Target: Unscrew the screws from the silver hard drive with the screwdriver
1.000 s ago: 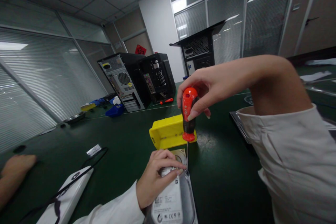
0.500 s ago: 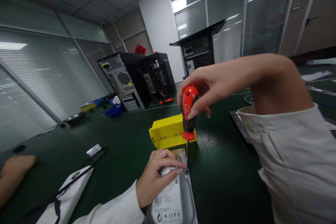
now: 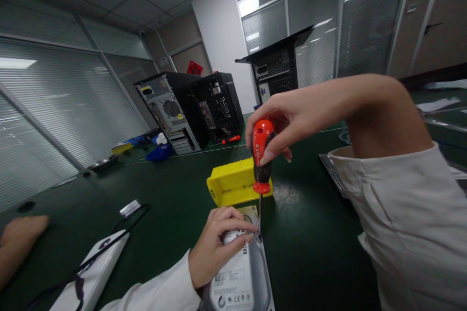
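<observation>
A hard drive point(image 3: 237, 279) with a white printed label lies on the dark green tabletop at the lower middle. My left hand point(image 3: 219, 240) rests over its upper part, thumb and index finger coming together near its right edge. My right hand point(image 3: 279, 129) grips the red and black handle of a screwdriver point(image 3: 261, 155) from above. The screwdriver stands almost upright, its shaft reaching down to the drive's right side beside my left fingertips. Exactly where the tip sits is too small to tell. Just behind the drive is a yellow plastic bin point(image 3: 219, 184).
Computer cases point(image 3: 175, 112) stand at the back, with another red screwdriver point(image 3: 231, 140) before them. A blue bin point(image 3: 159, 153) sits beside them. At left are a white device with a black strap point(image 3: 95, 267) and another person's hand point(image 3: 27, 228). A metal part point(image 3: 333, 175) lies right.
The screwdriver handle has turned slightly in my right hand, its printed letters shifting. My left hand and the hard drive stay in place.
</observation>
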A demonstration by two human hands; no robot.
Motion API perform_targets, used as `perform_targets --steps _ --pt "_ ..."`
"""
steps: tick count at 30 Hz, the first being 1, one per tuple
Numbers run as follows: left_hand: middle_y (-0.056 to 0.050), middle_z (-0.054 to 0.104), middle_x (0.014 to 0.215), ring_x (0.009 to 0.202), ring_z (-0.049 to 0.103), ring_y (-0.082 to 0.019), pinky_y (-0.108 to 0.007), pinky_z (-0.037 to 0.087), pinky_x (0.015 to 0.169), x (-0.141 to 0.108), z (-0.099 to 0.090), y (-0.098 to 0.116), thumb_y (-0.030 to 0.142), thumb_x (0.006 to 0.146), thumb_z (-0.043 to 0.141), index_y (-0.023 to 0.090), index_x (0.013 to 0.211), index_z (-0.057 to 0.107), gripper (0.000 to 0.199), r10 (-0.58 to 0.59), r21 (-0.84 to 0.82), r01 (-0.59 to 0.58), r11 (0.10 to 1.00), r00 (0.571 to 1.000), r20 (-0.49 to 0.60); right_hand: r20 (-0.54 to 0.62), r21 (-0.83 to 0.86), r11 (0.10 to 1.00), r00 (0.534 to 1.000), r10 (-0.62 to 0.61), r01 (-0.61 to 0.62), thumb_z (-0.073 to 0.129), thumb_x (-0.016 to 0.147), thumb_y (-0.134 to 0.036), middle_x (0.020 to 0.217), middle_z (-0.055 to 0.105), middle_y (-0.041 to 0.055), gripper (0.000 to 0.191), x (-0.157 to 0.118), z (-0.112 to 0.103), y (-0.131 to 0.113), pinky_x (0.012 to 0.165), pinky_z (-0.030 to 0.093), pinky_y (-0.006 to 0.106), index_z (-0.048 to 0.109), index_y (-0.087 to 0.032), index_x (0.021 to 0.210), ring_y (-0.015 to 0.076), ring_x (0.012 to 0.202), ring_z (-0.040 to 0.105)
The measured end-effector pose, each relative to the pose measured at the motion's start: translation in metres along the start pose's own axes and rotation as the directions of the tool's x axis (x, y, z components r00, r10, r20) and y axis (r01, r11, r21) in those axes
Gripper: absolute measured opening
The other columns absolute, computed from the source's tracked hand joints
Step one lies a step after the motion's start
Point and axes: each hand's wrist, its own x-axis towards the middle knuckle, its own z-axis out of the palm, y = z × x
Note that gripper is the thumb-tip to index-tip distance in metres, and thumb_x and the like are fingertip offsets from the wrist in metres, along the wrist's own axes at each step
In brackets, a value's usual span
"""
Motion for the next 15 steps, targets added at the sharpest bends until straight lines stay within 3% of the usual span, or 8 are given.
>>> perform_targets --steps 15 --pt "0.0 0.06 0.089 0.091 0.052 -0.022 -0.035 0.032 0.082 0.0004 -0.001 0.0026 0.024 0.079 0.063 0.03 0.092 0.068 0.015 0.002 -0.013 -0.002 1.0 1.0 -0.008 -0.004 0.0 1.0 1.0 0.012 -0.012 0.06 0.066 -0.052 0.099 0.062 -0.001 0.054 -0.0001 0.0001 -0.0002 0.065 0.047 0.02 0.056 -0.021 0.11 0.0102 0.078 0.06"
